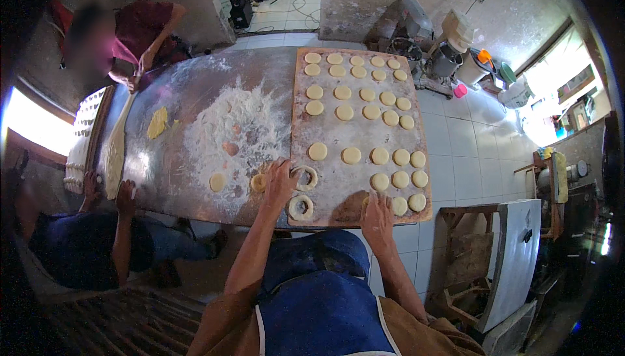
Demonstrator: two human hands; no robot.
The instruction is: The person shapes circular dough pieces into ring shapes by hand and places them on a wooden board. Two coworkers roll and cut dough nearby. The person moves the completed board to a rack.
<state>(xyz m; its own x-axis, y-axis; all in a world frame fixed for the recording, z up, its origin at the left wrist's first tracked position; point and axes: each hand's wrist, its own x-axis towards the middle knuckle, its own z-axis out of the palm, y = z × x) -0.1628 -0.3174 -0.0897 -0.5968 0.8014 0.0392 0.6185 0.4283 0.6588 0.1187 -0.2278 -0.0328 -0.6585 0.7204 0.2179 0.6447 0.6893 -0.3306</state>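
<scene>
My left hand [281,180] is at the seam between the metal table and the board, fingers curled downward; what they grip is hidden. At its left side lies a dough round [258,183], partly covered. A floury pale ring [305,177] touches or nearly touches its thumb side, and a second floury ring [301,207] lies nearer me. My right hand [377,218] is over the board's front edge, fingers closed on a dough round that shows only as a sliver. Beside it sits another flat dough round [399,206]. Several more rounds stand in rows on the floured board [329,133].
Loose flour [228,121] covers the middle of the metal table [176,180], with a single dough round [217,181] and a yellow lump [157,123]. At left, two people handle a long dough strip [117,141] beside a filled tray [88,125]. A mixer [413,20] stands far right.
</scene>
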